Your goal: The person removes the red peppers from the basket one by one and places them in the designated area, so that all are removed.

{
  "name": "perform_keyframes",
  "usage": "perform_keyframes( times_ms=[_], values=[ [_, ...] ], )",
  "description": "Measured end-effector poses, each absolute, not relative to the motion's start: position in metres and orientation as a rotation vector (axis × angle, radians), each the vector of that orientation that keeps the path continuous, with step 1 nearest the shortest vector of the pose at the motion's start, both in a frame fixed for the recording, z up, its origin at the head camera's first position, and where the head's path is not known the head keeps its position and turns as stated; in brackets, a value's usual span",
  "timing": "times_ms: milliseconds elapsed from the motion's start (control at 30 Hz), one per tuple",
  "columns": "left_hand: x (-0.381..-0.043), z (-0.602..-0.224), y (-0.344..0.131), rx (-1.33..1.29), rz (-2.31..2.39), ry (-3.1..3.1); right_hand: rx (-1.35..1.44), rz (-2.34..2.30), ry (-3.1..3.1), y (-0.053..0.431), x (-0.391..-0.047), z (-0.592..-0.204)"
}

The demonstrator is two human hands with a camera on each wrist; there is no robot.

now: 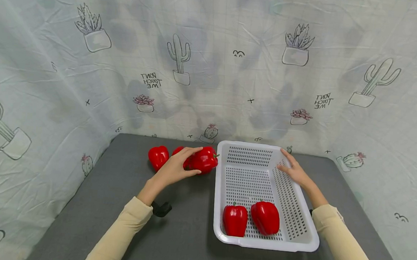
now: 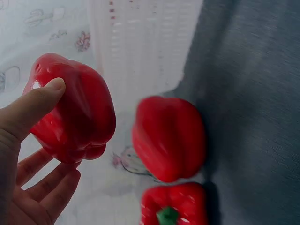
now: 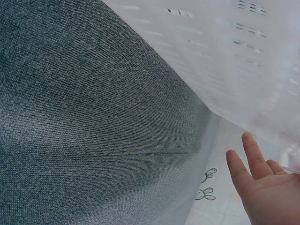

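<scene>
My left hand (image 1: 173,168) holds a glossy red bell pepper (image 1: 205,160) just left of the white basket. In the left wrist view the thumb lies on one side of this pepper and the fingers reach around the other. Two more red peppers are close by: one pepper (image 1: 158,157) at the far left, another (image 2: 169,138) partly hidden behind the left hand in the head view. My right hand (image 1: 296,172) grips the right rim of the perforated basket (image 1: 246,178), its thumb over the inside. Inside, near the front, lie an upright-looking pepper (image 1: 235,220) and a tilted pepper (image 1: 265,218).
The basket stands on a dark grey tabletop (image 1: 182,234). A pale curtain (image 1: 213,65) printed with cacti hangs behind the table and along both sides. A black strap piece (image 1: 161,209) shows below the left wrist.
</scene>
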State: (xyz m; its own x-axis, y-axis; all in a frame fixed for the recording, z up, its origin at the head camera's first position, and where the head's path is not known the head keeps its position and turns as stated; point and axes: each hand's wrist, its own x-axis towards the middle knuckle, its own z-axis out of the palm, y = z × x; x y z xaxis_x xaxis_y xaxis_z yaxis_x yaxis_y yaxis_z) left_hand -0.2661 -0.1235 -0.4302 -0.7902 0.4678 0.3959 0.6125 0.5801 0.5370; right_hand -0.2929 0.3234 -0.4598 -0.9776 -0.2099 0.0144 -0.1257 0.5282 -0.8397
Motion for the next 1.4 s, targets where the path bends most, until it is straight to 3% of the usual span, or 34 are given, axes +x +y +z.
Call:
perform_keyframes(
  times_ms=[900,1133,1400],
  values=[
    [-0.242,-0.477,-0.201,-0.739,-0.873,-2.772,-0.296,-1.522,2.622,0.320,-0.289,-0.454],
    [-0.237,-0.479,-0.222,-0.717,-0.835,-2.823,-0.290,-1.506,2.623,0.320,-0.291,-0.453],
    [-0.237,-0.470,-0.240,-0.685,-0.810,-2.889,-0.263,-1.520,2.593,0.302,-0.272,-0.426]
  ],
)
